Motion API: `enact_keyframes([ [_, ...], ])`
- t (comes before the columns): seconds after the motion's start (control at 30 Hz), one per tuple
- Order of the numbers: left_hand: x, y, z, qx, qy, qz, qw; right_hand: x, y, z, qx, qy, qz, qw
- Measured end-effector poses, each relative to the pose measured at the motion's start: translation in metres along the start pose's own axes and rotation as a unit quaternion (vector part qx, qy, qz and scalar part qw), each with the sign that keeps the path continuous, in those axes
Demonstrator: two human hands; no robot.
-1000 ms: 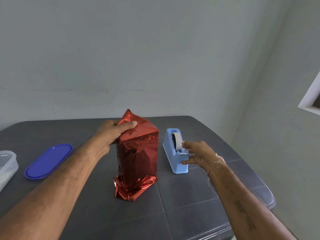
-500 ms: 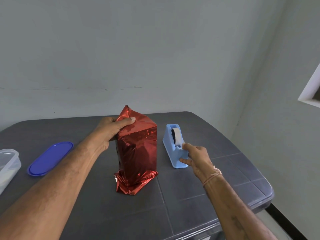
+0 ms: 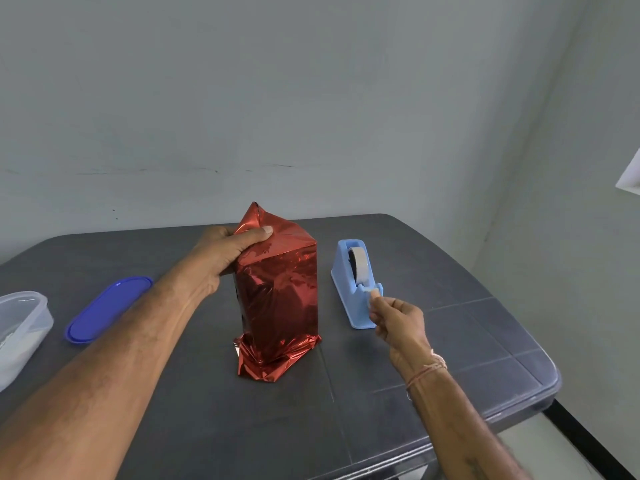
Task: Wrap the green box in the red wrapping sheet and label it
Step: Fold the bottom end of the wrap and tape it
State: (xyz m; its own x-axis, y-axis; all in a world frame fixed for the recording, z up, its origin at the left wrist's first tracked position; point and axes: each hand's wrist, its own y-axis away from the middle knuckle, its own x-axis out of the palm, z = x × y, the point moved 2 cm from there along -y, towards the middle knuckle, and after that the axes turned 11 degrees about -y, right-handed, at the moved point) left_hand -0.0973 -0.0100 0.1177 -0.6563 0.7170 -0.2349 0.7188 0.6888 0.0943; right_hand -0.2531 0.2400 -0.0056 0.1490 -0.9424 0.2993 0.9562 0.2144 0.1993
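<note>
Left hand [image 3: 225,252]: fingers curled round the top left corner of the wrapped box [image 3: 280,299], thumb pressed flat on the folded top, pinning the red wrapping sheet [image 3: 254,220] where it rises to a loose peak. Forearm reaches in from lower left

Right hand [image 3: 394,320]: thumb and forefinger pinched together on the free tape end [image 3: 374,293] at the cutter of the light blue tape dispenser [image 3: 353,296], other fingers curled in. Thin thread band [image 3: 427,370] at that wrist

Box stands upright near the middle of the dark grey worktop [image 3: 467,278], covered by the shiny red sheet; surplus foil crumpled and splayed at its foot, touching the worktop. Dispenser sits just to the right of the box, apart from it, tape roll [image 3: 358,266] seated in its cradle

Further left, well apart from the box: a blue oval lid [image 3: 107,308] lying flat, partly behind the left forearm; beyond that, at the frame edge, a clear plastic container [image 3: 20,327]. Pale grey wall [image 3: 311,98] behind the worktop
</note>
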Motion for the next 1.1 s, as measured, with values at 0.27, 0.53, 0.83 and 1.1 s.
enact_keyframes([
  [0.27,0.000,0.000,0.001,0.001,-0.009,-0.002,1.000,-0.001,0.002,-0.003,0.045,-0.099,0.025,0.994],
  [0.53,0.000,0.000,0.001,0.002,-0.006,-0.004,1.000,-0.001,0.003,-0.013,0.070,-0.126,0.014,0.989],
  [0.83,0.000,-0.001,0.001,0.006,-0.007,-0.005,1.000,-0.001,0.002,-0.028,-0.037,-0.080,-0.012,0.996],
  [1.1,-0.002,0.000,0.003,0.005,-0.007,-0.007,1.000,0.002,-0.003,-0.037,-0.036,-0.061,-0.061,0.996],
])
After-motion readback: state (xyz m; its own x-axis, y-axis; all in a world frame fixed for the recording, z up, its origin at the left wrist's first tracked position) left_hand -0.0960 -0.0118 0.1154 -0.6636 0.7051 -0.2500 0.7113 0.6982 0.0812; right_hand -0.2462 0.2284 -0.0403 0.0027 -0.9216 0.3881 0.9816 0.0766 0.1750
